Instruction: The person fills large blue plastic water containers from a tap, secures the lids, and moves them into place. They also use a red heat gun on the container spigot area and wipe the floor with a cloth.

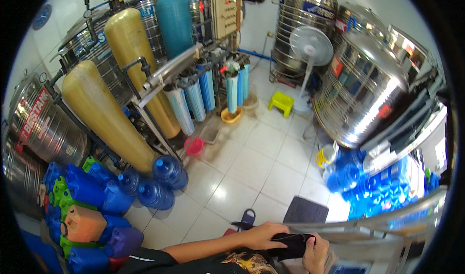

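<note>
A dark, soft item (290, 245), perhaps a pouch or wallet, is held between both hands at the bottom of the view, in front of a black printed shirt. My left hand (267, 236) grips its left side, with the forearm stretched in from the left. At its right side, my right hand (316, 252) holds the edge, thumb on top. What the item contains, if anything, is hidden. Below the hands the printed shirt (250, 261) covers part of the view.
Blue water bottles (156, 194) and plastic jugs (85, 223) crowd the left. Tall filter tanks (105, 114) stand behind them. A dark mat (306, 210), a slipper (248, 217) and a green stool (281, 103) are on the tiled floor. A metal-framed counter (385, 225) runs at right.
</note>
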A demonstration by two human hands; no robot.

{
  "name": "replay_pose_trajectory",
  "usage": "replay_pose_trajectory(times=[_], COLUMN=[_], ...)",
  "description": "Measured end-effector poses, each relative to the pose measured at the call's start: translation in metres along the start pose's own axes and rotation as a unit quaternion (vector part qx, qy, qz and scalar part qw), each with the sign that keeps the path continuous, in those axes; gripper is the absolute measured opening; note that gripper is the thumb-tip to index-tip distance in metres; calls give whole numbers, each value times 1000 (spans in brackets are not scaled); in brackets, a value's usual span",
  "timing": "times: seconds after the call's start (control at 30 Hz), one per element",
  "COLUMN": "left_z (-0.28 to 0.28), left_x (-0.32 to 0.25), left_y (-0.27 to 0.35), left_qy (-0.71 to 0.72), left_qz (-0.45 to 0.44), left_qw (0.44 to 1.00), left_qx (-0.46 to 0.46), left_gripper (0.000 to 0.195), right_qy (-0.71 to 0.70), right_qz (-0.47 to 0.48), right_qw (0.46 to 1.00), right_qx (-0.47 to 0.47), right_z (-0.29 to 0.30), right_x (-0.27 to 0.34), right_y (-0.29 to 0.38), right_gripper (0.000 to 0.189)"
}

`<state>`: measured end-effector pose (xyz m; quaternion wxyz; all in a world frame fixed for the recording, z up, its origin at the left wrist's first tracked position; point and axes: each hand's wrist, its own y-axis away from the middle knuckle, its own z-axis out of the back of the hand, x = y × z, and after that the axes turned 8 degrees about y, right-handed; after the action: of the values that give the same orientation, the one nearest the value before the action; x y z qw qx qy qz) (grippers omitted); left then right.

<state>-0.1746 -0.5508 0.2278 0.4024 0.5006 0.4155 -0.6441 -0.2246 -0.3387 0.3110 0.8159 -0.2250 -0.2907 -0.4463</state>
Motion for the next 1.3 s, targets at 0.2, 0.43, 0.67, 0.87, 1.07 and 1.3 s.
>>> replay_pose_trajectory(times=[0.2,0.43,0.67,0.87,1.07,1.3], left_z=[140,273,402,535,631,720], left_x=[43,73,112,142,150,163], left_y=[-12,-16,-29,-68,-115,-183], left_qy=[-2,137,-80,205,-35,261], left_qz=[99,123,251,205,225,1], left_qw=[974,905,801,846,821,611], left_qx=[-206,-385,-537,-448,-524,-747], left_gripper=[20,18,28,29,27,30], right_qy=[45,-39,-124,-163,-13,-274], right_qz=[86,204,159,67,122,28], right_qw=[994,956,970,982,992,960], right_qx=[-59,207,135,65,-29,56], right_z=[-27,-94,-211,-285,-333,-412], right_x=[-33,-15,8,14,46,145], right_y=[-178,-397,-575,-725,-864,-992], right_gripper=[57,46,27,17,22,26])
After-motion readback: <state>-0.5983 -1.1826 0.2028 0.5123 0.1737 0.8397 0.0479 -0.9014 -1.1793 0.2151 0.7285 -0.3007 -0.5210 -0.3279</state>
